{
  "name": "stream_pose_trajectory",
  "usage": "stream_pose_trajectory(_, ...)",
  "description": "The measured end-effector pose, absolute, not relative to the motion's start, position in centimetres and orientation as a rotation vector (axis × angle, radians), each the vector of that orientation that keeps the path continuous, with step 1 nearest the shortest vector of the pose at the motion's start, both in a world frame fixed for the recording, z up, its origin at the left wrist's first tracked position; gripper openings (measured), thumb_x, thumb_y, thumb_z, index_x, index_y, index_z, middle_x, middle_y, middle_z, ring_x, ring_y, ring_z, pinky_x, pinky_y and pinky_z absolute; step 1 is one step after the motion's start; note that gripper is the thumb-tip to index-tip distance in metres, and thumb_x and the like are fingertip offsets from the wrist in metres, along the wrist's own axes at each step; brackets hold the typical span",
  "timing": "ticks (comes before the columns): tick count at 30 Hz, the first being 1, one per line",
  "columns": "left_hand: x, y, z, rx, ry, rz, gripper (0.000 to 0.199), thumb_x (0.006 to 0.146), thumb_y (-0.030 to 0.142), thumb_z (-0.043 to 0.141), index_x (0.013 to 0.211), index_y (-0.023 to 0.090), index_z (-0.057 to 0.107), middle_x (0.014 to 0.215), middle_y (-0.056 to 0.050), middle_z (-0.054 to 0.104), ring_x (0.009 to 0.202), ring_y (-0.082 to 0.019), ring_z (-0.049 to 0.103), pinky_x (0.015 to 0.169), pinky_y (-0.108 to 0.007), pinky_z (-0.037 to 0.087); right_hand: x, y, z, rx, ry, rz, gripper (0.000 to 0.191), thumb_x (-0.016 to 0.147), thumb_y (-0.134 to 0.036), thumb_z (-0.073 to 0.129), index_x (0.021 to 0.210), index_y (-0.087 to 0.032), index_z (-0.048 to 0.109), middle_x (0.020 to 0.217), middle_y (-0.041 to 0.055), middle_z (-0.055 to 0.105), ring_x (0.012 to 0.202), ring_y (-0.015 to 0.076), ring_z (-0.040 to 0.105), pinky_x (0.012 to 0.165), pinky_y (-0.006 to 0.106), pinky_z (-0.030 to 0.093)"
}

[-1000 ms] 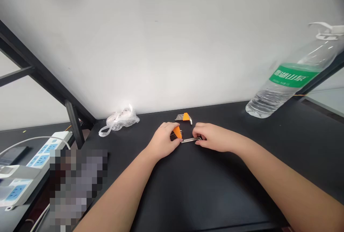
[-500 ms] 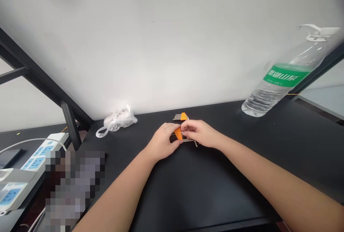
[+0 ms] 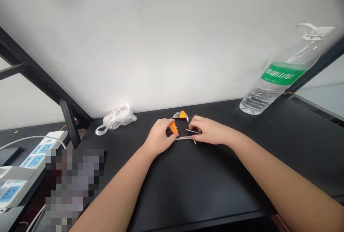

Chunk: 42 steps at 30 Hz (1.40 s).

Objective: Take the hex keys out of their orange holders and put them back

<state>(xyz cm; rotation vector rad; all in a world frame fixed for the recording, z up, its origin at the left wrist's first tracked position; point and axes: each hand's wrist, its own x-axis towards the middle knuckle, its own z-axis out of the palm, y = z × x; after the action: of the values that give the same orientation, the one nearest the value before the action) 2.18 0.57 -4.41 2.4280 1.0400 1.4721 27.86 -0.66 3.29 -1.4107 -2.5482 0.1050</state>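
My left hand [image 3: 161,137] is closed on an orange hex key holder [image 3: 173,128], with several thin dark keys running through it. In my right hand [image 3: 205,129] is a loose silver hex key [image 3: 192,131], its tip pointing left toward the holder and apart from it. On the black table between and just below the hands lies an L-shaped hex key [image 3: 184,138], partly under my right fingers. Behind the hands rests a second orange holder [image 3: 182,114] filled with several silver hex keys.
A crumpled clear plastic bag [image 3: 118,118] lies at the table's back left. At the back right stands a large water bottle [image 3: 271,77] with a green label. White power strips [image 3: 34,160] sit beyond the left edge, near a blurred patch. A black metal frame [image 3: 40,70] rises there.
My right hand has drawn away to the right from the orange holder, and a loose hex key now shows in its fingers. My left hand has shifted slightly left with the holder.
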Motion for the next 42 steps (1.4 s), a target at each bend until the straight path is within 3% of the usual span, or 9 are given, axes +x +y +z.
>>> stream_pose_trajectory(3, 2.2, 0.5, -4.3, 2.434, 1.024, 1.482, 0.05, 0.085, 0.026, 0.073, 0.133, 0.026, 0.061, 0.13, -0.006, 0.068, 0.12, -0.026, 0.062, 0.101, -0.046, 0.055, 26.8, -1.5, 2.9, -1.405, -2.598, 0.084, 0.007, 0.083, -0.024, 0.065, 0.09, -0.024, 0.065, 0.102, 0.0056, 0.063, 0.074, 0.018, 0.058, 0.061, 0.031, 0.044)
stream_pose_trajectory(7, 2.3, 0.5, -4.3, 2.443, 1.002, 1.488, 0.05, 0.085, 0.025, 0.073, 0.133, 0.026, 0.061, 0.129, -0.005, 0.069, 0.118, -0.026, 0.063, 0.102, -0.047, 0.054, 26.0, -1.9, 2.8, -1.332, -2.613, 0.068, 0.01, 0.083, -0.018, 0.06, 0.088, -0.023, 0.067, 0.101, 0.0069, 0.064, 0.077, 0.0201, 0.06, 0.064, 0.033, 0.045)
stream_pose_trajectory(11, 2.4, 0.3, -4.1, 2.466, 0.961, 1.458, 0.05, 0.085, 0.025, 0.074, 0.133, 0.027, 0.061, 0.13, -0.005, 0.069, 0.119, -0.026, 0.063, 0.103, -0.048, 0.053, 25.7, -1.7, 3.0, -1.159, -2.556, 0.165, 0.015, 0.086, -0.019, 0.059, 0.096, -0.025, 0.069, 0.105, 0.0063, 0.067, 0.085, 0.0219, 0.064, 0.071, 0.034, 0.05)
stream_pose_trajectory(16, 2.6, -0.4, -3.7, 2.481, 0.862, 1.405, 0.048, 0.087, 0.024, 0.072, 0.134, 0.028, 0.061, 0.132, -0.005, 0.068, 0.122, -0.026, 0.062, 0.106, -0.047, 0.052, 24.8, -1.7, 2.5, -1.134, -2.295, 0.435, 0.011, 0.09, -0.029, 0.058, 0.097, -0.025, 0.066, 0.09, 0.0022, 0.069, 0.068, 0.0175, 0.063, 0.062, 0.032, 0.051)
stream_pose_trajectory(22, 2.6, -0.2, -3.8, 2.524, 0.878, 1.378, 0.048, 0.087, 0.024, 0.072, 0.134, 0.027, 0.061, 0.134, -0.006, 0.067, 0.125, -0.027, 0.061, 0.108, -0.049, 0.051, 24.5, -1.5, 2.1, -1.117, -2.226, 0.518, 0.011, 0.083, -0.023, 0.059, 0.092, -0.025, 0.065, 0.082, -0.0005, 0.066, 0.07, 0.0174, 0.061, 0.063, 0.031, 0.05)
stream_pose_trajectory(28, 2.5, 0.6, -4.5, 2.513, 1.057, 1.475, 0.05, 0.087, 0.025, 0.072, 0.136, 0.025, 0.06, 0.134, -0.006, 0.067, 0.127, -0.029, 0.06, 0.109, -0.051, 0.05, 27.3, -0.7, 3.6, -1.447, -2.211, 0.264, 0.014, 0.08, -0.022, 0.058, 0.089, -0.024, 0.068, 0.079, -0.0004, 0.067, 0.07, 0.0169, 0.061, 0.065, 0.03, 0.046)
stream_pose_trajectory(34, 2.4, 0.7, -4.4, 2.491, 1.091, 1.553, 0.049, 0.087, 0.028, 0.073, 0.135, 0.026, 0.061, 0.132, -0.005, 0.069, 0.122, -0.027, 0.063, 0.104, -0.048, 0.054, 27.9, -0.9, 3.8, -1.563, -2.481, -0.013, 0.021, 0.084, -0.044, 0.067, 0.086, -0.023, 0.067, 0.098, 0.0054, 0.066, 0.081, 0.0202, 0.062, 0.067, 0.031, 0.045)
stream_pose_trajectory(39, 2.4, 0.8, -4.4, 2.481, 1.07, 1.571, 0.05, 0.087, 0.028, 0.074, 0.135, 0.026, 0.06, 0.131, -0.005, 0.069, 0.122, -0.026, 0.062, 0.103, -0.046, 0.055, 26.5, -1.3, 2.5, -1.515, -2.532, -0.034, 0.005, 0.083, -0.024, 0.064, 0.088, -0.023, 0.065, 0.102, 0.0057, 0.064, 0.077, 0.0185, 0.061, 0.065, 0.03, 0.045)
stream_pose_trajectory(42, 2.4, 0.8, -4.5, 2.471, 1.057, 1.578, 0.051, 0.087, 0.028, 0.074, 0.135, 0.027, 0.06, 0.13, -0.005, 0.069, 0.122, -0.026, 0.062, 0.102, -0.047, 0.055, 26.2, -1.2, 2.1, -1.447, -2.547, -0.081, 0.01, 0.083, -0.016, 0.06, 0.09, -0.022, 0.064, 0.103, 0.0067, 0.064, 0.082, 0.0201, 0.061, 0.066, 0.031, 0.045)
